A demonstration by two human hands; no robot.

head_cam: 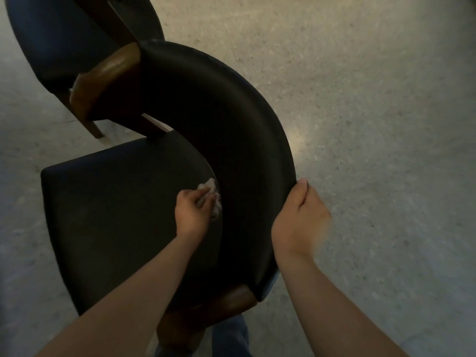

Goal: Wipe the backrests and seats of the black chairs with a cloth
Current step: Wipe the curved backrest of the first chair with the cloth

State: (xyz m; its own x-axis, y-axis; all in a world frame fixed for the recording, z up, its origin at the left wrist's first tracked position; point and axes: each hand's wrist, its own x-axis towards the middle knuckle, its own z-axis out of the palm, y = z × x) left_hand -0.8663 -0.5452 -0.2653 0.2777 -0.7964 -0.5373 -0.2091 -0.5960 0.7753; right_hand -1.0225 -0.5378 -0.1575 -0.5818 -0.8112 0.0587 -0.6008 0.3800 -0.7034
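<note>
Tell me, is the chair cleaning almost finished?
Not nearly, I think. Done: nothing shows clearly; the black surfaces carry no visible wipe marks. In hand: the left hand presses the cloth where the seat meets the backrest, while the right hand grips the backrest's top edge. Left: probably more of this chair, and the second chair behind it, which no hand touches.

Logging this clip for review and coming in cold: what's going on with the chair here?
A person is wiping a black chair. The left hand holds a crumpled white cloth at the back of the seat, right where it meets the curved backrest. The right hand grips the backrest's outer edge, probably to steady it. A second black chair stands behind it on the speckled floor.
</note>
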